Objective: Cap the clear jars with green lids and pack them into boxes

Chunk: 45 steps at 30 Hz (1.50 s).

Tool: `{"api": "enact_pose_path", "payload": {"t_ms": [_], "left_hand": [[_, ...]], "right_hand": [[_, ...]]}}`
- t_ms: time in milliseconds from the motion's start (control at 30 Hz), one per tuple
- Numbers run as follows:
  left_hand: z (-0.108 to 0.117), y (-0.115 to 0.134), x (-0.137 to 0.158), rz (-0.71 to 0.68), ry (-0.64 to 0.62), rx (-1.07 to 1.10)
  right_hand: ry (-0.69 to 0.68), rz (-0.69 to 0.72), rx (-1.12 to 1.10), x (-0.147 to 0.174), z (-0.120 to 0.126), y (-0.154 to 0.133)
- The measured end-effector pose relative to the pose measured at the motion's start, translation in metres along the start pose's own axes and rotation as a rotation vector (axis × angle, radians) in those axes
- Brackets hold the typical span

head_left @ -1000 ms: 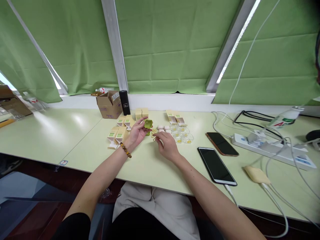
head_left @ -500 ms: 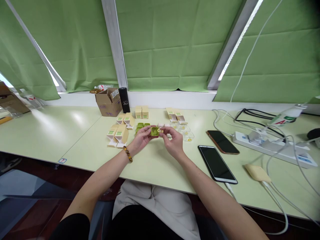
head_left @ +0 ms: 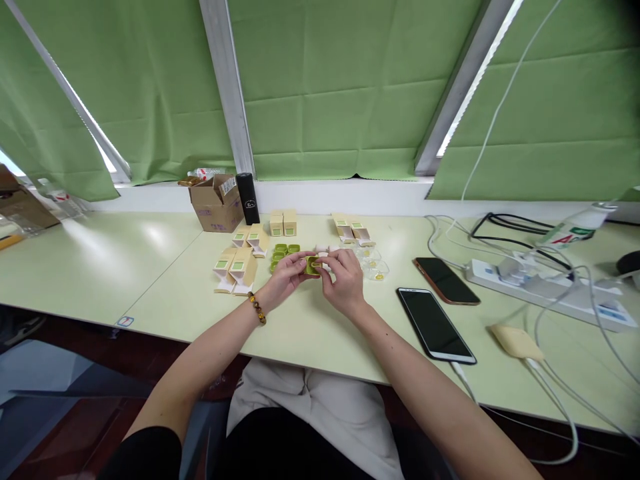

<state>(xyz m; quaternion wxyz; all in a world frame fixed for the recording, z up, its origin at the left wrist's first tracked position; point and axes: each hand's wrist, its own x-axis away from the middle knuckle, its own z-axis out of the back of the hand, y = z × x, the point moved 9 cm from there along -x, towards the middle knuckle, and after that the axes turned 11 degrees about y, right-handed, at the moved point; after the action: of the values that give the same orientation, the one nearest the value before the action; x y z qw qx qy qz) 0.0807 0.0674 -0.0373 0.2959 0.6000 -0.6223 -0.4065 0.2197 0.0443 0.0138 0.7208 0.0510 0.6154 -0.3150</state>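
head view: holding a cup [head_left: 311, 270] over the desk [head_left: 295, 327] in the left hand [head_left: 285, 277], with its grip clamped on the sides and the mouth turned up toward the camera. pinching a small pale piece [head_left: 315, 265] at the cup's mouth with the right hand [head_left: 345, 281], grip closed together on it; too small and covered to make out its exact shape. to do this well, probably best to hold the left grip steady and low on the cup, leaving the mouth free. squeeze the piece lightly, being likely thin and easy to bend, and angle the cup so as to see past the right grip. mind wrists around things about the cup: other cups [head_left: 281, 249] just beyond and to its left, boxes [head_left: 243, 269] farther left, clear cases [head_left: 376, 269] to its right, phones [head_left: 437, 325] farther right.
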Motion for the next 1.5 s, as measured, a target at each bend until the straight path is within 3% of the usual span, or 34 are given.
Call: {"api": "enact_pose_path", "payload": {"t_ms": [533,933,1500], "left_hand": [[0.0,-0.002,0.001,0.011,-0.007,-0.029],[0.002,-0.006,-0.001,0.034,-0.011,-0.025],[-0.002,0.003,0.001,-0.004,-0.003,-0.037]], "right_hand": [[-0.071,0.091,0.087,0.002,-0.007,-0.003],[0.038,0.232,0.072,0.002,0.0,-0.012],[0.054,0.25,0.001,0.0,0.003,-0.014]]}}
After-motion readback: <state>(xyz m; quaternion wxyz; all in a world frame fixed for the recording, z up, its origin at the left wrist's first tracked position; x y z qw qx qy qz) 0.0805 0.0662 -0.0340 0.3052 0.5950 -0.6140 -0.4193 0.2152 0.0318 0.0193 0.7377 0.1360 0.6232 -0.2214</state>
